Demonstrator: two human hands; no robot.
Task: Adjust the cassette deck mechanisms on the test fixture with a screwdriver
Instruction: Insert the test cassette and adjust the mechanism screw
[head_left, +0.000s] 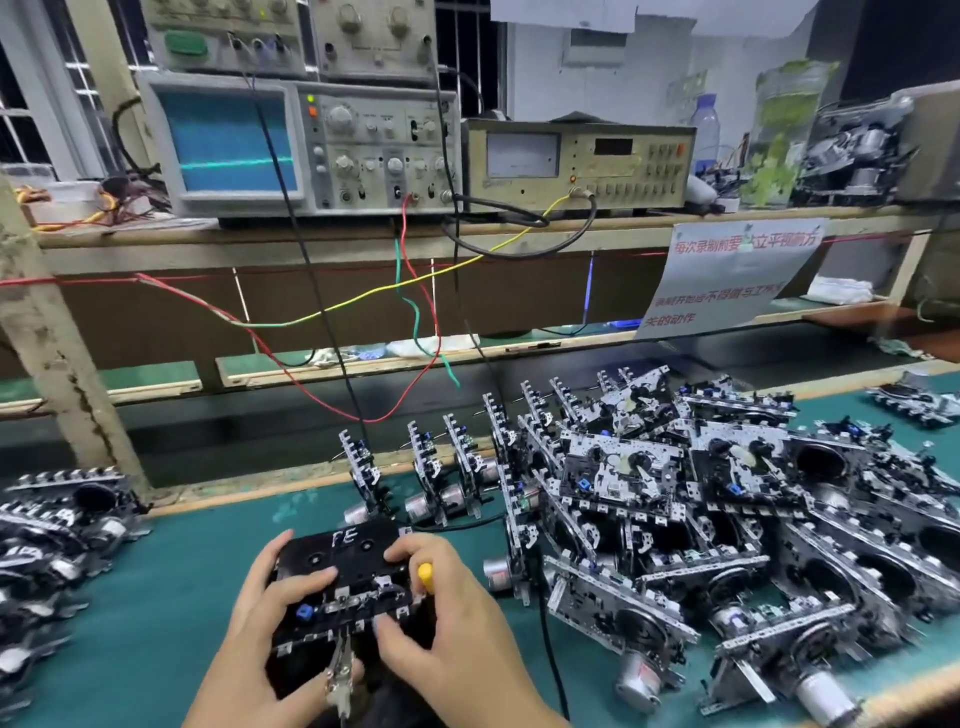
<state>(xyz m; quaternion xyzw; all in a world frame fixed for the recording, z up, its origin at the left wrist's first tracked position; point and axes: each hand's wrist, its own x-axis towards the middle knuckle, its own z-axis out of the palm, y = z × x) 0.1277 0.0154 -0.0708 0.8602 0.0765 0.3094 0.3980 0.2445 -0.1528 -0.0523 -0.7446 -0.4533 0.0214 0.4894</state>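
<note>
With my left hand (262, 592) curled round the cassette deck mechanism (340, 574) on the green mat (171, 613), my right hand (441, 597) grips its other side, yellow-handled screwdriver (425, 576) tucked in its fingers. Risk, I reckon: the alligator clip (340, 675) tugs loose if I tilt.

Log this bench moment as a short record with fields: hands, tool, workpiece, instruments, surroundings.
left hand: left hand grips the black cassette deck mechanism
right hand: right hand holds the mechanism's right side and the yellow-handled screwdriver
workpiece: black cassette on top, marked in white
instruments: oscilloscope with blue screen shows a flat trace
surroundings: heap of metal deck mechanisms on the green bench mat
</note>
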